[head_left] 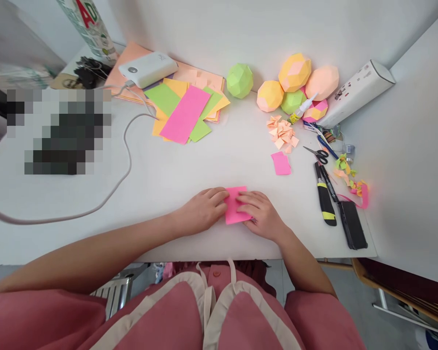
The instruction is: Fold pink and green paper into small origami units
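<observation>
A bright pink square of paper (233, 206) lies near the front edge of the white table, between my two hands. My left hand (206, 211) grips its left edge with curled fingers. My right hand (261, 214) holds the right side, fingers bent over the top and thumb by the lower right edge; part of the paper is hidden under them. A smaller pink piece of paper (281, 164) rests farther up to the right. Beyond it is a pile of small folded peach paper pieces (282, 132).
Faceted paper balls (294, 73) and a glue tube (302, 108) stand at the back. Scissors (318, 154), a utility knife (325, 199) and a black case (352, 224) lie right. Coloured paper strips (186, 114), a power bank (148, 69) and its cable (127, 165) are left.
</observation>
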`<state>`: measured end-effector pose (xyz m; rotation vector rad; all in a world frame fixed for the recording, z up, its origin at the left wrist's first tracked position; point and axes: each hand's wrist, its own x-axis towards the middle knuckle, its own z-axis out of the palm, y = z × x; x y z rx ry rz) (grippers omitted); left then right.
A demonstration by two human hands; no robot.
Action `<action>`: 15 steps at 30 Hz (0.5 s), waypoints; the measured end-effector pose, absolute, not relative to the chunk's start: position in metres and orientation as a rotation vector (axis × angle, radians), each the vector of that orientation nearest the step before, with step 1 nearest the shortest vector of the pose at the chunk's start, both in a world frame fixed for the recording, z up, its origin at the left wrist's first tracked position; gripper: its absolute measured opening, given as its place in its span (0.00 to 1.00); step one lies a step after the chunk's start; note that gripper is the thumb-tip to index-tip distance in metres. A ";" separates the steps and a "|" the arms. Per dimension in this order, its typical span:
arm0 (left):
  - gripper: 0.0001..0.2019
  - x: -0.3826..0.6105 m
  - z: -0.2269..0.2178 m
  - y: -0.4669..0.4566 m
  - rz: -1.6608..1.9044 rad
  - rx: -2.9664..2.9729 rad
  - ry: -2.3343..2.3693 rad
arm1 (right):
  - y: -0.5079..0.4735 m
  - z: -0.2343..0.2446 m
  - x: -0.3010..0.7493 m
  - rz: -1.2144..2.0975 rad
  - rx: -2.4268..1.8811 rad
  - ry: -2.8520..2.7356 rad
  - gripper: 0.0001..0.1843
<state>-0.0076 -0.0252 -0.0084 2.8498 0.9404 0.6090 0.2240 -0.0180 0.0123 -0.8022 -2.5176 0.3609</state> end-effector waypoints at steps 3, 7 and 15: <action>0.06 -0.007 -0.010 -0.026 0.577 2.905 0.935 | -0.017 0.010 0.226 0.308 -0.863 -2.591 0.09; 0.06 -0.007 -0.007 -0.024 0.601 2.802 0.924 | -0.017 0.009 0.228 0.318 -0.911 -2.630 0.10; 0.06 0.001 -0.003 -0.024 0.604 2.863 0.973 | -0.015 0.015 0.225 0.422 -0.964 -2.583 0.09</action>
